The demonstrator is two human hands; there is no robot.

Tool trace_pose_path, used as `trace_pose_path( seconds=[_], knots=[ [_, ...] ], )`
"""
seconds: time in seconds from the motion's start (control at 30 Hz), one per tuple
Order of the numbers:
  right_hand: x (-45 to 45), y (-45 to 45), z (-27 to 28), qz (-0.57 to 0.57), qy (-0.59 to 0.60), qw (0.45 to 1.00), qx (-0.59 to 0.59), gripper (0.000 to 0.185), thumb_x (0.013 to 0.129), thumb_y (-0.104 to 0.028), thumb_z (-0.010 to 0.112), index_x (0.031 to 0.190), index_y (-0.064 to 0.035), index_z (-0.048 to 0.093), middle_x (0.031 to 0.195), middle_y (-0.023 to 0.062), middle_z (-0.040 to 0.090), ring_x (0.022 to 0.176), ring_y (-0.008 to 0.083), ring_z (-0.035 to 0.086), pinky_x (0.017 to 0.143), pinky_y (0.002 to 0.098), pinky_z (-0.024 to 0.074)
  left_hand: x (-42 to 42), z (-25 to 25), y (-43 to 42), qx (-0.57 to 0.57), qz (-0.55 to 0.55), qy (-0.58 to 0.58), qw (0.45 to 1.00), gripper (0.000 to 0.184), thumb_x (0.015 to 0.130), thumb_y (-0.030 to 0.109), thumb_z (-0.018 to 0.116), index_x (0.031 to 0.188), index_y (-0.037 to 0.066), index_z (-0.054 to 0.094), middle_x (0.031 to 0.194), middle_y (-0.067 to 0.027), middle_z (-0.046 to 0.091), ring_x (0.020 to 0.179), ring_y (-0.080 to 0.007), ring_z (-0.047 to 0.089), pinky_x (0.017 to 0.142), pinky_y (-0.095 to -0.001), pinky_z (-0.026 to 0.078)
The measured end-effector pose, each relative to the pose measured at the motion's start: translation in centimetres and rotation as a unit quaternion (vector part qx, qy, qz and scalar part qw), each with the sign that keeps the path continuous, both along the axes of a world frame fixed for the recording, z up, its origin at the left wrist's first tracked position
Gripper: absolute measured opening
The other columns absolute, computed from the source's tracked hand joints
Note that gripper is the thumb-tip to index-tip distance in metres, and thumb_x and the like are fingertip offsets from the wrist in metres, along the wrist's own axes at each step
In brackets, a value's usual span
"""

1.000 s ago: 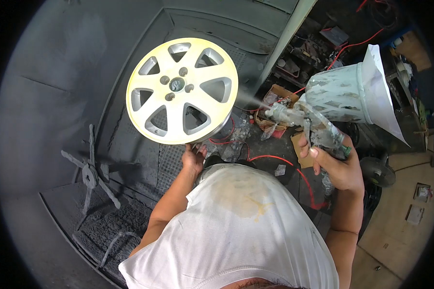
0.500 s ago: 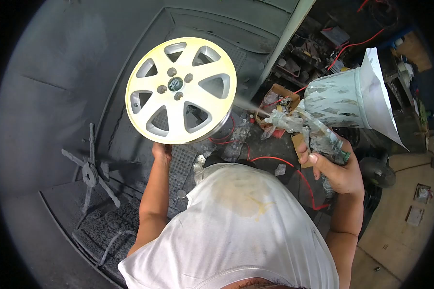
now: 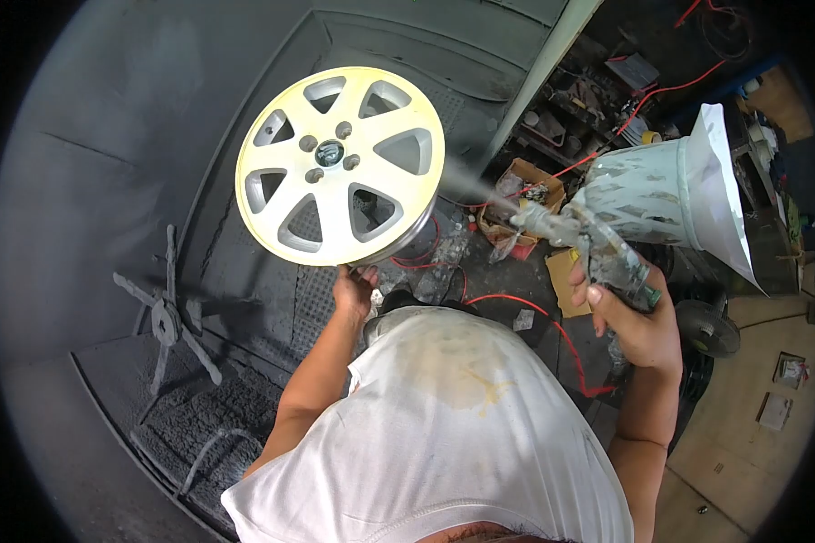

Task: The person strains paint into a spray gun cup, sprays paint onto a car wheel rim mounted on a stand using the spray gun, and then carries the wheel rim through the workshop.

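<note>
Wheel [image 3: 340, 185] is up in front of the person, a bit L of the mid of the view, pale face tipped up at the camera. Can't see what holds it up. It's prob. metal, so hard, stiff & quite heavy. The pale yellow-white front may be wet, so it could be slippery & smudge; best to hold it low down, at the back or under the edge. Pot [image 3: 638, 195] w/ white paper [image 3: 720, 195] round its wide end sits by the spray gun [image 3: 602, 249], seemingly joined on; looks top-heavy, so the grip needs a firm hold. Thin mist [image 3: 469, 184] hangs btwn the gun's nose & the wheel's R edge

R hand [image 3: 645, 326] is wrapped tight round the gun's grip, arm bent, thumb on the near side, nose aimed L at the wheel. L hand [image 3: 355, 290] is palm up, just under the wheel's near edge; tips are partly hid, so can't tell if they pinch it. Hands are well apart. Smallest: dark round cap [image 3: 329, 154] in the wheel's mid
</note>
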State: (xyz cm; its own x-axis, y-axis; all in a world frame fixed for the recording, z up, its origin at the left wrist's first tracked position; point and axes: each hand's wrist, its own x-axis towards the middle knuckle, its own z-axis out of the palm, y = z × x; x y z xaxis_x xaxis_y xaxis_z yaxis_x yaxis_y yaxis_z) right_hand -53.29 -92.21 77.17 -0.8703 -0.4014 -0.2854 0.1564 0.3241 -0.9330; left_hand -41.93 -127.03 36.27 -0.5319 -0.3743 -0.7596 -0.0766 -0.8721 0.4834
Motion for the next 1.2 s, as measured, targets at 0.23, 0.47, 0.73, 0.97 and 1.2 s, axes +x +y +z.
trace_pose_path(
  seconds=[0.23, 0.47, 0.73, 0.97, 1.2],
  knots=[
    [0.2, -1.0, -0.2, -0.002, 0.044, 0.999, -0.019, 0.030, 0.095, -0.017, 0.070, 0.120, 0.0000, 0.067, 0.099, 0.0036, 0.069, 0.081, 0.0073, 0.063, 0.057, 0.0220, 0.0480, 1.2, -2.5, -7.9, -0.103, -0.006, -0.043, 0.994, 0.036, 0.105, 0.041, 0.053, 0.110, 0.007, 0.060, 0.096, -0.0064, 0.059, 0.084, -0.0219, 0.059, 0.075, -0.0339, 0.049],
    [0.0, 0.9, -1.0, -0.031, 0.060, 0.998, -0.011, 0.031, 0.097, -0.010, 0.068, 0.124, 0.0023, 0.065, 0.107, 0.0077, 0.068, 0.078, 0.0086, 0.061, 0.058, 0.0230, 0.0491, 0.8, -0.2, -11.2, -0.117, 0.179, -0.001, 0.977, 0.019, 0.105, 0.023, 0.058, 0.106, 0.004, 0.063, 0.093, -0.0022, 0.060, 0.075, -0.0149, 0.055, 0.068, -0.0288, 0.048],
    [-1.4, 0.0, -1.5, 0.023, 0.086, 0.996, -0.017, 0.034, 0.098, -0.009, 0.065, 0.130, 0.0021, 0.062, 0.117, 0.0095, 0.068, 0.085, 0.0092, 0.065, 0.058, 0.0218, 0.0494, 1.6, -1.5, -9.1, -0.103, 0.065, 0.003, 0.993, 0.026, 0.103, 0.023, 0.062, 0.129, 0.016, 0.059, 0.115, 0.0008, 0.061, 0.101, -0.0154, 0.057, 0.089, -0.0306, 0.049],
    [0.2, -1.5, -0.1, 0.075, 0.005, 0.997, 0.007, 0.031, 0.092, -0.008, 0.069, 0.121, 0.0029, 0.066, 0.101, 0.0056, 0.070, 0.080, 0.0061, 0.064, 0.055, 0.0206, 0.0469, 1.7, -0.1, -9.5, -0.131, 0.054, -0.034, 0.989, 0.022, 0.107, 0.028, 0.059, 0.121, 0.011, 0.061, 0.101, 0.0000, 0.065, 0.090, -0.0133, 0.062, 0.079, -0.0294, 0.055],
    [2.2, -1.4, 0.2, 0.149, -0.100, 0.983, -0.040, 0.048, 0.089, 0.006, 0.067, 0.136, 0.0059, 0.060, 0.099, 0.0098, 0.071, 0.085, 0.0124, 0.065, 0.074, 0.0260, 0.0538, 1.7, -0.6, -9.6, -0.164, 0.006, -0.056, 0.985, 0.024, 0.109, 0.028, 0.055, 0.123, 0.009, 0.059, 0.104, -0.0022, 0.066, 0.091, -0.0145, 0.064, 0.081, -0.0295, 0.057]
  ],
)
